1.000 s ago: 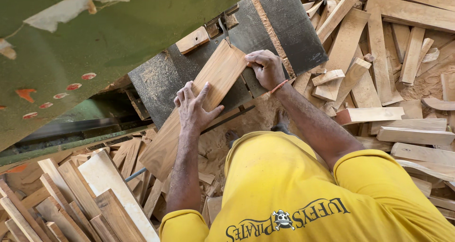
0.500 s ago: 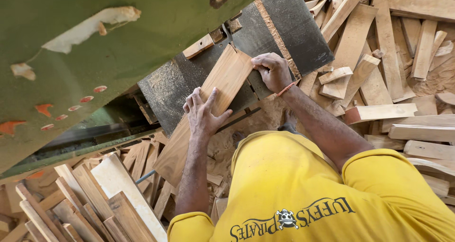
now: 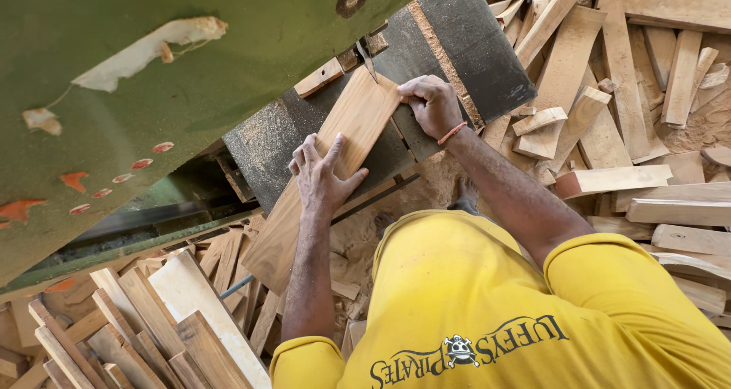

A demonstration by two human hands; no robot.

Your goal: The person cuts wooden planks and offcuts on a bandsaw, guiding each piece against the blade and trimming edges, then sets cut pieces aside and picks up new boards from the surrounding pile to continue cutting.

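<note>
From the head camera, we press our left hand (image 3: 324, 177) flat, fingers spread, on a long plank (image 3: 327, 172) lying across the dark saw table (image 3: 464, 46). Our right hand (image 3: 432, 103) grips the plank's far end beside the blade (image 3: 368, 58).

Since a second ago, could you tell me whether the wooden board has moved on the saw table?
Yes. The wooden board has slid forward onto the saw blade; its far end now reaches the blade.
</note>
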